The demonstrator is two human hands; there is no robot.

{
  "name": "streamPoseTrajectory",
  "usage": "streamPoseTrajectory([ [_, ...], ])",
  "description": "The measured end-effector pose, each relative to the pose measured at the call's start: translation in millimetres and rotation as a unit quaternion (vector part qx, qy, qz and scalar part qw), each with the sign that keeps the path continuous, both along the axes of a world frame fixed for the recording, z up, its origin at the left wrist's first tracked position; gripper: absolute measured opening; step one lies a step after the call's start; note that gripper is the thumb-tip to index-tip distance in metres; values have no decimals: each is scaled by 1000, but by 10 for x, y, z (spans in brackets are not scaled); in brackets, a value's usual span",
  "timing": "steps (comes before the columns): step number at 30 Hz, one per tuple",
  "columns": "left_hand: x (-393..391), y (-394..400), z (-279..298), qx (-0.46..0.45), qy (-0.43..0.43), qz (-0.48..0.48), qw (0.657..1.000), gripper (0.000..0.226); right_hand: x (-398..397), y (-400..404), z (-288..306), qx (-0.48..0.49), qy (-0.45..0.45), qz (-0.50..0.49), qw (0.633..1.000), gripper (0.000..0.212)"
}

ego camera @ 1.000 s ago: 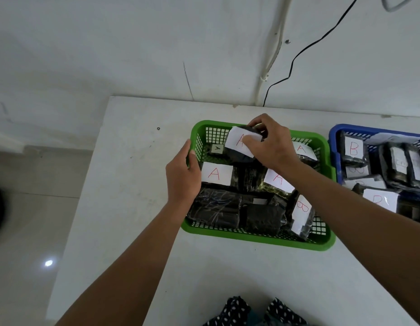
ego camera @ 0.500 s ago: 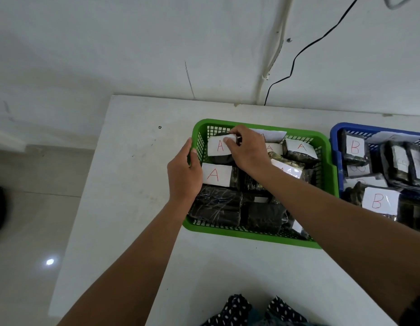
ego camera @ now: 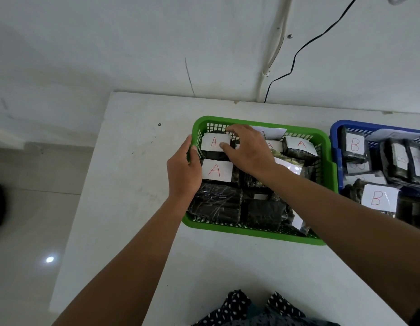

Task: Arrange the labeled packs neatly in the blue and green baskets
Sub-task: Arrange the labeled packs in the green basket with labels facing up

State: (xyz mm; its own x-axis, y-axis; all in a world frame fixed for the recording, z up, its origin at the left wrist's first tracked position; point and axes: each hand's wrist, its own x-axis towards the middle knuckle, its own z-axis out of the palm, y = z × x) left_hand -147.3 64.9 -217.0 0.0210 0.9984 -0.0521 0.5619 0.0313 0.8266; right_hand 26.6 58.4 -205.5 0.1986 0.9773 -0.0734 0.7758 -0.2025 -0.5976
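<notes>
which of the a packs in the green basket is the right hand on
The A pack in the far-left corner of the green basket; the right hand pinches it, while the other A packs lie untouched.

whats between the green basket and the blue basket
Nothing lies between them in the head view: the green basket and the blue basket sit side by side with only a thin gap.

I see a white counter against the wall, carrying a green basket and, just beside it on the right, a blue basket.
</notes>
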Motion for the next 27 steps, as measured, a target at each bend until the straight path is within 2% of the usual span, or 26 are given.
streamPoseTrajectory([
  [3, -28, 7, 12, -12, 6, -15, 1000, 43, -61, -280, 138, 74, -14, 108, 991, 29],
  [6, -106, -66, 16, -29, 14, -22, 999, 46, -94, -638, 173, 14, -56, 240, 969, 29],
  [8, -186, -191, 7, -43, 17, -30, 998, 47, -90, -811, 155, -24, -85, 252, 964, 38],
  [11, -299, -394, -15, -45, 32, -33, 998, 47, -114, -922, 143, -80, -100, 220, 967, 57],
  [13, -344, -486, -18, -43, 36, -27, 998, 47, -149, -911, 160, -130, -85, 203, 967, 56],
  [17, -357, -523, 19, -41, 24, -29, 998, 42, -181, -881, 220, -159, 33, 181, 970, 34],
  [20, -374, -482, 43, -47, 37, -46, 997, 40, -142, -915, 256, -187, 134, 158, 960, 26],
  [22, -384, -476, 104, -48, 36, -37, 998, 44, -69, -921, 294, -165, 171, 120, 964, 23],
  [24, -393, -499, 199, 6, 10, -62, 998, 46, 24, -877, 368, -136, 231, 53, 962, 21],
  [27, -403, -529, 359, 102, -29, -170, 980, 46, 159, -780, 463, -162, 384, -56, 907, 26],
])
